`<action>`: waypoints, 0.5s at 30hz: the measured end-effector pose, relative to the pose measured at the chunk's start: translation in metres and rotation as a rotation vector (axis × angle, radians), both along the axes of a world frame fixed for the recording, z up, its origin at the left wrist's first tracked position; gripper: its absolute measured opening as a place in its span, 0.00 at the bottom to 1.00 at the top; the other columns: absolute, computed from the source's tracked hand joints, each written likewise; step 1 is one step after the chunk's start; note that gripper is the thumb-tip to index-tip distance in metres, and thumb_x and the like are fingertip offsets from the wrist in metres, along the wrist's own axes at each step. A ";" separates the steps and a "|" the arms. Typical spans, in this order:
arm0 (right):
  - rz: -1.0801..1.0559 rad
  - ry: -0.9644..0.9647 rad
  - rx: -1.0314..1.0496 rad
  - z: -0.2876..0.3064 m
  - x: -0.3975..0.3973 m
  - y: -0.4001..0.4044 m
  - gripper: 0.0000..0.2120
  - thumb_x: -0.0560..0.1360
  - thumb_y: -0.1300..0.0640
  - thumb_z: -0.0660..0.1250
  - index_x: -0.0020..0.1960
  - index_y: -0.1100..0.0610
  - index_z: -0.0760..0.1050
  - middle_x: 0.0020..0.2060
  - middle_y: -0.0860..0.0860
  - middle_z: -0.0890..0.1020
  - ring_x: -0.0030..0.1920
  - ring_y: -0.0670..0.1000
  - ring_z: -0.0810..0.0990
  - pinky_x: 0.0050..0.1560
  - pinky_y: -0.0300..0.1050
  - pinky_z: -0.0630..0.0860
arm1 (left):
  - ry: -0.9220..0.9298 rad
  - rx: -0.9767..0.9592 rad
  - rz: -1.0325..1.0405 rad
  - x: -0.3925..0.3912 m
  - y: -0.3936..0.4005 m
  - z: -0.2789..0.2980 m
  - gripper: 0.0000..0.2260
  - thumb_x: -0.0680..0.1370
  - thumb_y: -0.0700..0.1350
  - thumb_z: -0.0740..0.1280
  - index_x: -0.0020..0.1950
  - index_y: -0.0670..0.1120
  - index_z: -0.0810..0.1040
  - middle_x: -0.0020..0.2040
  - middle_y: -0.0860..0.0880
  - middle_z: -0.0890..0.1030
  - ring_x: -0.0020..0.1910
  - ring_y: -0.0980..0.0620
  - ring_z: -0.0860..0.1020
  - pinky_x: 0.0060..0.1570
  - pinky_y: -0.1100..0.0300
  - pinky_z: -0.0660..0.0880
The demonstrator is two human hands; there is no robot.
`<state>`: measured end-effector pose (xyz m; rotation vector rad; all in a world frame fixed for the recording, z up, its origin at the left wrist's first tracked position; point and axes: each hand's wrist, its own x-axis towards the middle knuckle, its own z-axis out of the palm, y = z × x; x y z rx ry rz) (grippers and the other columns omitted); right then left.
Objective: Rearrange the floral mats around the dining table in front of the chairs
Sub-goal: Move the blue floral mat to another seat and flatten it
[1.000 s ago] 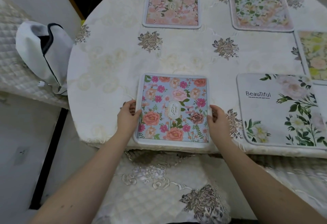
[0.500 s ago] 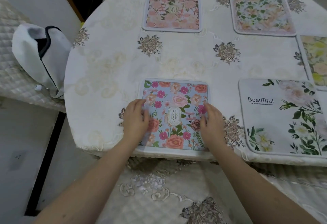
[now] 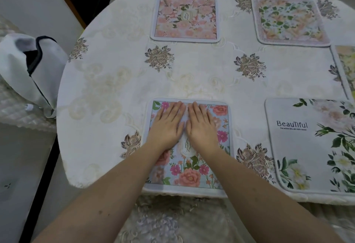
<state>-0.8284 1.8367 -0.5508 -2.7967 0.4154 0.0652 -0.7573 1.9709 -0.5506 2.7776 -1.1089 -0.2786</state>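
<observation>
Pressing down on the blue mat [image 3: 189, 168] at the table's near edge, I have both palms flat, fingers straight and together, gripping nothing. My left hand [image 3: 166, 125] and right hand [image 3: 201, 125] lie side by side, nearly touching, on its far half, forearms angling in from below. The white mat [image 3: 299, 146] lies just right; the pink mat [image 3: 186, 17] sits across the table [image 3: 115, 81].

One head-worn camera looked forward and steeply down, close over the near edge of the surface [image 3: 119, 81].
</observation>
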 end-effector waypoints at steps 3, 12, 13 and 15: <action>0.000 0.007 -0.012 -0.005 0.000 -0.001 0.27 0.83 0.46 0.46 0.80 0.53 0.51 0.80 0.50 0.53 0.79 0.50 0.48 0.78 0.51 0.41 | 0.004 -0.002 0.029 0.001 0.001 -0.006 0.27 0.82 0.58 0.41 0.81 0.51 0.47 0.81 0.52 0.49 0.79 0.54 0.46 0.77 0.51 0.42; -0.131 0.032 -0.046 -0.004 -0.022 -0.053 0.30 0.82 0.44 0.47 0.80 0.55 0.47 0.80 0.52 0.50 0.79 0.49 0.45 0.77 0.46 0.38 | 0.030 0.001 0.160 0.020 0.042 -0.008 0.30 0.81 0.61 0.40 0.80 0.50 0.41 0.81 0.51 0.42 0.79 0.55 0.41 0.77 0.54 0.41; -0.156 0.043 -0.039 -0.004 -0.025 -0.058 0.30 0.82 0.44 0.45 0.80 0.56 0.46 0.80 0.52 0.49 0.79 0.48 0.44 0.77 0.46 0.38 | 0.035 -0.008 0.180 0.022 0.051 -0.008 0.30 0.82 0.61 0.40 0.80 0.50 0.40 0.81 0.51 0.43 0.79 0.56 0.41 0.77 0.54 0.41; -0.205 0.060 -0.030 -0.002 -0.030 -0.067 0.31 0.82 0.43 0.42 0.80 0.56 0.43 0.80 0.52 0.48 0.79 0.48 0.43 0.77 0.46 0.38 | 0.034 0.010 0.205 0.024 0.065 -0.005 0.30 0.82 0.62 0.40 0.80 0.50 0.40 0.81 0.51 0.43 0.79 0.56 0.42 0.77 0.54 0.41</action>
